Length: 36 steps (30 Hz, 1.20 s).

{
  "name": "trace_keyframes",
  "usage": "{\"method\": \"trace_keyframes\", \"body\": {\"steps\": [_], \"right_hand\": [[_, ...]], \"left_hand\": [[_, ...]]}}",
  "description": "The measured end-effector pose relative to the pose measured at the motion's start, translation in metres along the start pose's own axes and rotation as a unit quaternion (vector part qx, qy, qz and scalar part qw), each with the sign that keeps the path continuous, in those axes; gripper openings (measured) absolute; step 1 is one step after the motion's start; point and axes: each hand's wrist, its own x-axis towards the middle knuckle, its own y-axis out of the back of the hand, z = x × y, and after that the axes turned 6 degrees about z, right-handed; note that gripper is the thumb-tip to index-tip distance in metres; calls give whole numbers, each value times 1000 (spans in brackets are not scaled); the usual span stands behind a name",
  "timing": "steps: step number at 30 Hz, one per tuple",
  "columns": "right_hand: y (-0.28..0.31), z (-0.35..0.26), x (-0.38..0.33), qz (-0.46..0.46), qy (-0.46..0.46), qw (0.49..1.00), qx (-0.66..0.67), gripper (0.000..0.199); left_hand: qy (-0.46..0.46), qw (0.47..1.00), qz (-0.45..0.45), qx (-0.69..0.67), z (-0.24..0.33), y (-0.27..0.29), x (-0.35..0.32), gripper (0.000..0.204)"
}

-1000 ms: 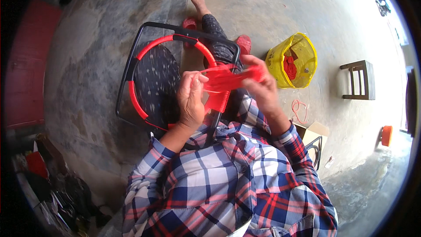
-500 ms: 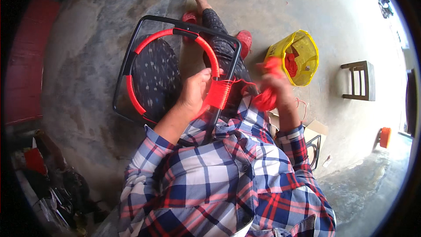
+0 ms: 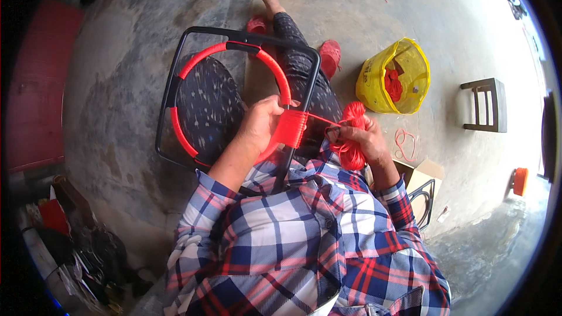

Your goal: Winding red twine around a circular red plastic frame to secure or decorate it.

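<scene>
A black metal frame [image 3: 175, 70] with a ring wrapped in red cord [image 3: 202, 58] rests across my lap. My left hand [image 3: 260, 126] grips the frame where a block of red cord windings [image 3: 291, 129] covers the bar. My right hand [image 3: 360, 137] holds a bundle of red cord [image 3: 351, 120] just right of the frame, and a taut strand runs from the bundle to the windings. My legs in dark patterned trousers lie under the frame.
A yellow plastic bag [image 3: 374, 90] with red cord inside sits on the concrete floor at the right. A small dark stool [image 3: 486, 105], a loose loop of red cord [image 3: 405, 143], a cardboard box [image 3: 424, 172] and another black frame [image 3: 422, 202] lie nearby.
My right hand has pulled the cord bundle away from the frame to the right, drawing the strand tight. My left hand stays on the frame at the windings.
</scene>
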Motion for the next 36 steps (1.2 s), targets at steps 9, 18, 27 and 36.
{"method": "trace_keyframes", "body": {"steps": [9, 18, 27, 36], "right_hand": [[57, 8, 18, 94, -17, 995, 21, 20], [234, 25, 2, 301, 162, 891, 298, 23], [276, 40, 2, 364, 108, 906, 189, 31], [-42, -58, 41, 40, 331, 863, -380, 31]], "left_hand": [[-56, 997, -41, -23, 0, 14, 1, 25], [-18, 997, -42, -57, 6, 16, -23, 23], [-48, 992, -85, -74, 6, 15, -18, 19], [-165, 981, 72, 69, -3, -12, -23, 41]]}}
